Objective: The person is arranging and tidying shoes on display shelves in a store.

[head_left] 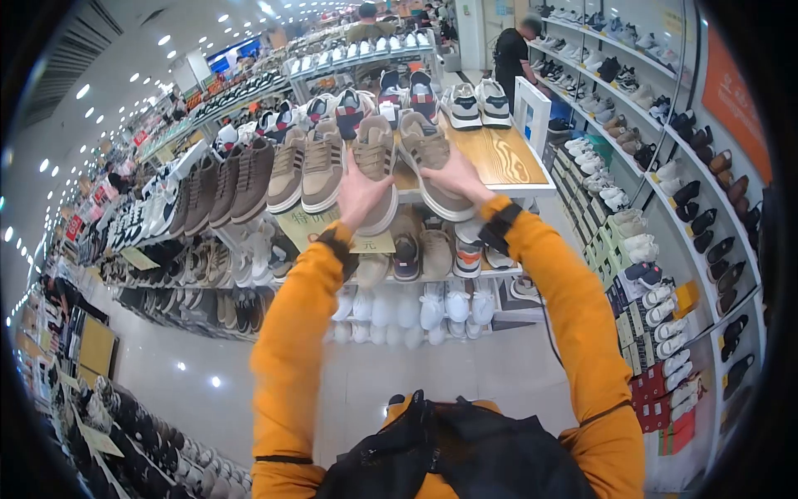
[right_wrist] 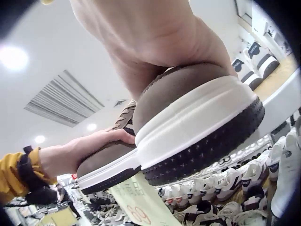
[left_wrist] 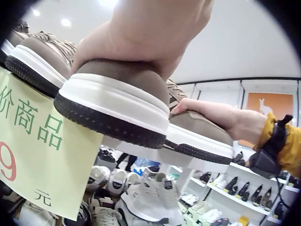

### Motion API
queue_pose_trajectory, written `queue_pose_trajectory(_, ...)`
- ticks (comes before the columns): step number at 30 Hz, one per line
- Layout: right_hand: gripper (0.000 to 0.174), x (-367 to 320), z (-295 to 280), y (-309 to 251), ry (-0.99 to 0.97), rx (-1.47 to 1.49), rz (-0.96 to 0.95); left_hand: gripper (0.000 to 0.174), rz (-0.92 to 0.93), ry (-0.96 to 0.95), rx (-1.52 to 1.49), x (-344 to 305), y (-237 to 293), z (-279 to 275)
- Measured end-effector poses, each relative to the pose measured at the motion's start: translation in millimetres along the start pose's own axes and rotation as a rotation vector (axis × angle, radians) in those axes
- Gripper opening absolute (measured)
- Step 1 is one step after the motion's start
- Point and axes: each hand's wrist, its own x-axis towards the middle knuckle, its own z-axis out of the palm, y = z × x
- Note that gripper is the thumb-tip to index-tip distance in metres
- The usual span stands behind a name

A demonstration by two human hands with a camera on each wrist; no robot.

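My left hand point(head_left: 359, 195) grips the toe end of a taupe sneaker point(head_left: 376, 143) with dark side stripes, beige laces and a thick white sole. A matching sneaker point(head_left: 422, 141) is in my right hand point(head_left: 462, 176), held by its toe and angled away from the first. Both shoes are at the front edge of the display shelf point(head_left: 503, 162), their toes jutting out over it. From the left wrist view, the black treaded underside of the left sneaker point(left_wrist: 113, 110) shows. Seen from the right wrist, the right sneaker's sole point(right_wrist: 197, 122) is tilted up.
Another striped taupe pair point(head_left: 322, 170) stands just left, then plain brown shoes point(head_left: 253, 179). Black-and-white sneakers point(head_left: 475, 106) sit behind on the right. A yellow price sign point(head_left: 374, 244) hangs below the edge, above lower shelves of shoes. A person point(head_left: 511, 62) stands by the right wall racks.
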Motion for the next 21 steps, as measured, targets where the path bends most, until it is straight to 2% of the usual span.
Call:
queue_pose_trajectory(3, 0.088, -43, -33, 5, 0.029, -0.079, -0.059, 0.100, 0.200, 0.031, -0.105, -38, -3, -18)
queue_pose_trajectory(5, 0.090, -75, -56, 16, 0.008, 0.101, -0.199, 0.099, 0.321, 0.024, -0.229, -70, -11, -31)
queue_pose_trajectory(6, 0.092, -96, -63, 24, 0.010, 0.099, -0.194, 0.099, 0.370, 0.037, -0.267, -93, -13, -39)
queue_pose_trajectory(8, 0.093, -142, -81, 33, -0.036, 0.091, -0.240, 0.099, 0.353, 0.008, -0.222, -133, -39, -42)
queue_pose_trajectory(10, 0.091, -181, -87, 47, -0.102, 0.180, -0.277, 0.098, 0.248, -0.126, -0.364, -177, -53, -45)
queue_pose_trajectory(12, 0.088, -216, -84, 61, -0.167, 0.167, -0.208, 0.099, 0.302, -0.101, -0.290, -212, -63, -42)
queue_pose_trajectory(14, 0.088, -234, -75, 81, -0.251, 0.206, -0.142, 0.099, 0.233, -0.164, -0.330, -240, -81, -31)
queue_pose_trajectory(18, 0.088, -222, -36, 107, -0.330, 0.228, -0.033, 0.099, 0.128, -0.201, -0.350, -235, -119, 19)
queue_pose_trajectory(20, 0.087, -199, -7, 118, -0.251, 0.203, 0.040, 0.098, 0.110, -0.149, -0.242, -209, -123, 43)
queue_pose_trajectory(21, 0.085, -184, 6, 120, -0.214, 0.216, 0.016, 0.098, 0.115, -0.147, -0.241, -191, -120, 53)
